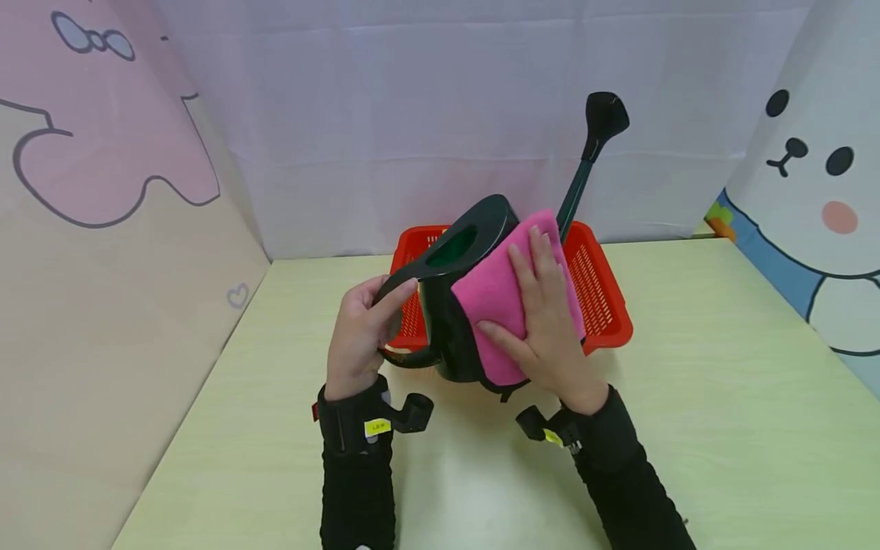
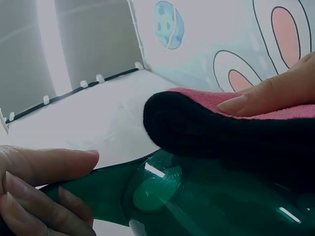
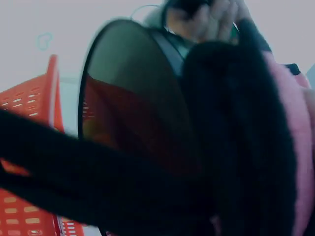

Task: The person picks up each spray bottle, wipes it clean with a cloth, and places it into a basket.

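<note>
A dark green watering can [image 1: 450, 328] is held tilted above the table, its long spout [image 1: 574, 195] with a black rose pointing up and to the right. My left hand [image 1: 360, 328] grips its looped handle, thumb along the top; the curled fingers show in the left wrist view. Against the can's right side lies a pink cloth [image 1: 491, 294] with a black underside [image 2: 197, 132]. My right hand [image 1: 550, 328] presses the cloth with its fingers straight and spread. Cloth and palm cover much of the can's side in the head view.
A red plastic basket [image 1: 605, 305] with slotted walls stands behind the can, partly hidden by it. The pale wooden table [image 1: 275, 458] meets a white cloth backdrop [image 1: 378, 137]. Cartoon-printed panels [image 1: 137, 344] flank it on both sides.
</note>
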Motion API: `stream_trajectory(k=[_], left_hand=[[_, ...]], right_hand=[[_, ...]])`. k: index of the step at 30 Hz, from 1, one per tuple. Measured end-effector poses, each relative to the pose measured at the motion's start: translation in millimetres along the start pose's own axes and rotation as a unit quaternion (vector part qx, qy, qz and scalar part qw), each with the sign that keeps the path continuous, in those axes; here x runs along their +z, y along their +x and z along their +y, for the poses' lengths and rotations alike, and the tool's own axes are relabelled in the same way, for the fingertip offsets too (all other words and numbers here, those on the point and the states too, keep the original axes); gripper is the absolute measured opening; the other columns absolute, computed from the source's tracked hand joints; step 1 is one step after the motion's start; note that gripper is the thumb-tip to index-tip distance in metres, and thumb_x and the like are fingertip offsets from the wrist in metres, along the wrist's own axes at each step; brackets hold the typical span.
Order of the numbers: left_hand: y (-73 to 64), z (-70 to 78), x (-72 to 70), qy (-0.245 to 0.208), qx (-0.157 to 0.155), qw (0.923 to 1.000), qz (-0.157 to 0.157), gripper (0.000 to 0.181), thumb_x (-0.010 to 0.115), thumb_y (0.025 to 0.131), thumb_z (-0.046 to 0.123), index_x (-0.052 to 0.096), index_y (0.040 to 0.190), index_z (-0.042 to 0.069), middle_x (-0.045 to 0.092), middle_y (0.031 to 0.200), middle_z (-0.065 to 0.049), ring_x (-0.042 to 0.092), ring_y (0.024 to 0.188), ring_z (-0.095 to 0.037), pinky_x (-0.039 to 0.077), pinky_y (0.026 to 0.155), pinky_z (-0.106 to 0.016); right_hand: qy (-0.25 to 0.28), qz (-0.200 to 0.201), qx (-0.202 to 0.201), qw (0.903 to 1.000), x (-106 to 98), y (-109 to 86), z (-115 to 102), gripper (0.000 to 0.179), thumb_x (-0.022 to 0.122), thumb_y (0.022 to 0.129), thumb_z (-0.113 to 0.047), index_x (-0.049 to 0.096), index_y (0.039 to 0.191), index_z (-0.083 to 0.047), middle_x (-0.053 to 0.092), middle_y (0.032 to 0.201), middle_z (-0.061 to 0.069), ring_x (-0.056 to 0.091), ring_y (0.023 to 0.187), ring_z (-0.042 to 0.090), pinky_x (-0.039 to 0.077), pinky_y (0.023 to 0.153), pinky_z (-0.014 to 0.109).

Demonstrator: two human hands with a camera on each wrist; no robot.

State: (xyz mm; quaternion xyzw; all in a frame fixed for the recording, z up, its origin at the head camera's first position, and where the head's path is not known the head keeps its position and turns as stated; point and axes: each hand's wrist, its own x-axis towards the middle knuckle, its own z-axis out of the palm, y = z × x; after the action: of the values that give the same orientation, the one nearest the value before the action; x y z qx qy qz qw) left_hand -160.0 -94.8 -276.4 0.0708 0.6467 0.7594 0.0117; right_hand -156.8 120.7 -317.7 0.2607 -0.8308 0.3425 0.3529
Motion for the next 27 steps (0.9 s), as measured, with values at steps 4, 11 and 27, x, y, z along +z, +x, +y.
stream_trajectory(k=[4,11,27], left_hand=[[-1.7,-0.1,-0.7,-0.007,-0.006,0.9999,-0.013,0.007,0.056,0.089,0.014,0.054,0.091,0.007,0.042,0.054,0.002,0.034,0.044,-0.012,0.030,0.046,-0.019],[-2.1,-0.1,-0.7,-0.023,-0.004,0.9988,-0.042,0.007,0.052,0.090,0.012,0.054,0.084,0.012,0.042,0.053,0.003,0.035,0.044,-0.011,0.030,0.046,-0.020],[-2.1,0.4,9.5,-0.018,0.010,0.9994,-0.026,0.009,0.054,0.089,0.012,0.052,0.081,0.009,0.040,0.053,0.002,0.034,0.044,-0.010,0.030,0.046,-0.020]], right_hand=[[0.109,0.038,0.101,0.9882,-8.9,3.9,10.8,0.078,0.058,0.085,-0.034,0.016,0.146,-0.008,0.015,0.153,0.008,0.018,0.138,0.021,0.037,0.099,0.056],[0.111,0.090,0.214,0.9663,-15.1,2.9,14.3,0.062,0.056,0.082,-0.020,0.035,0.140,-0.010,0.016,0.152,0.004,0.019,0.137,0.019,0.037,0.098,0.055],[-0.094,0.119,-0.016,0.9883,13.1,-2.3,-19.7,0.088,0.049,0.076,-0.068,0.023,0.145,-0.020,0.018,0.149,0.017,0.018,0.138,0.034,0.026,0.105,0.058]])
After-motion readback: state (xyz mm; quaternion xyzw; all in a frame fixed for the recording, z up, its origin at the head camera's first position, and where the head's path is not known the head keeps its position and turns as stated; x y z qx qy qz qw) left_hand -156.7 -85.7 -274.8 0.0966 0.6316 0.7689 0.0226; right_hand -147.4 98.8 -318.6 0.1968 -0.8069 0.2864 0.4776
